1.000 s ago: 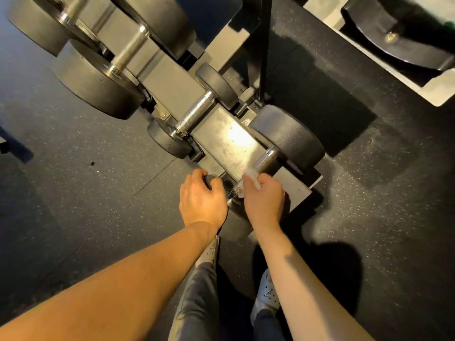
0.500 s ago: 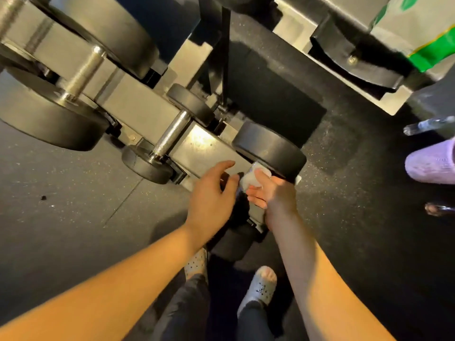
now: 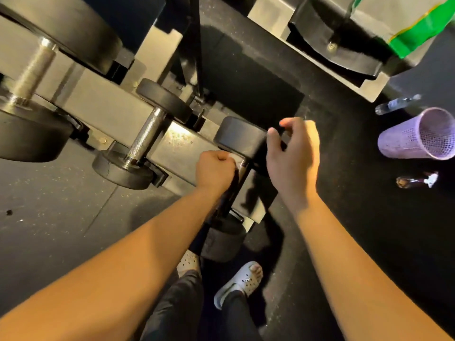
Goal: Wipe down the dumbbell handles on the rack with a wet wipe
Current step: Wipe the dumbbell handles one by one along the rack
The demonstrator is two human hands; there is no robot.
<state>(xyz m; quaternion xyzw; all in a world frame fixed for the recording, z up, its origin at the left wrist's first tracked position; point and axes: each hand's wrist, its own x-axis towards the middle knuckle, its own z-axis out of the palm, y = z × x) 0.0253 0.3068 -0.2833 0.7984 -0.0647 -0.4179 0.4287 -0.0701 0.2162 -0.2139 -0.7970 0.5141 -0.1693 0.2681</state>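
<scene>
Steel showed bare on the far-left dumbbell handle (image 3: 32, 75), and on the knurled handle of the small dumbbell (image 3: 145, 139) next along the rack (image 3: 103, 104), neither of them under a hand. Moving right, our left hand (image 3: 214, 169) was closed into a fist around the handle of the nearest dumbbell (image 3: 242, 166), with a sliver of the white wet wipe (image 3: 232, 159) showing at its knuckles. Half a second before, that wipe had sat in our right hand; it had since passed across, so the left now did the rubbing. Our right hand (image 3: 293, 156) had lifted clear, fingers spread and holding nothing, blurred above the dumbbell's outer head (image 3: 240, 137). We judged this handle to be mid-wipe, with the two to the left still to do. Further right stood a purple mesh bin (image 3: 416, 136) on the dark floor (image 3: 344, 230), well apart from the rack.
</scene>
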